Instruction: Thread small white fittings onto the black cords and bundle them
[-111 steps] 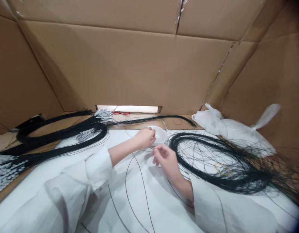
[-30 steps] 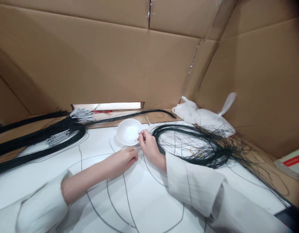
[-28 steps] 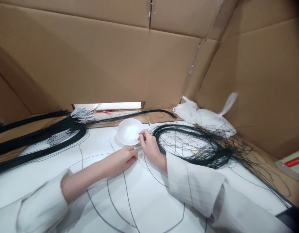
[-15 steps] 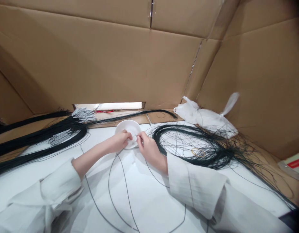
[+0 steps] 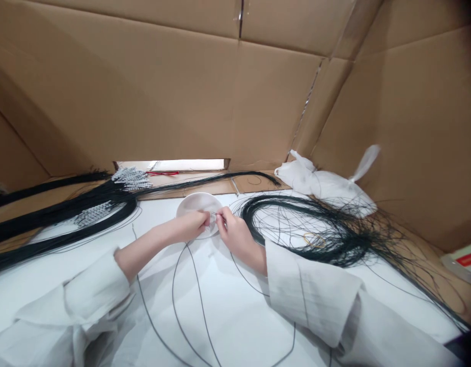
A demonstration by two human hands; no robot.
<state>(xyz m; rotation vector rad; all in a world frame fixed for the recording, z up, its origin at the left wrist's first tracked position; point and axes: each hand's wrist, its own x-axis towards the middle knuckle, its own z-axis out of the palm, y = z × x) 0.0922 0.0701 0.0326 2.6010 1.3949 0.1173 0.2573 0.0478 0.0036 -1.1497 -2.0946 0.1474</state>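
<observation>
My left hand (image 5: 191, 227) and my right hand (image 5: 233, 234) meet fingertip to fingertip over the near rim of a small white dish (image 5: 193, 204). Both hands are pinched. Between the fingertips sits the end of a thin black cord (image 5: 199, 290), whose loops run back across the white table sheet (image 5: 48, 270) toward me. What the left fingers pinch is too small to name. Both arms wear white sleeves.
A loose tangle of black cords (image 5: 315, 229) with a yellow rubber band (image 5: 313, 239) lies right of my hands. Bundled black cords with silver ends (image 5: 93, 214) stretch to the left. A white plastic bag (image 5: 327, 183) sits at the back right. Cardboard walls (image 5: 162, 92) enclose the table.
My left hand went from the sheet up to the dish rim and now meets my right hand there. The dish has shifted slightly left.
</observation>
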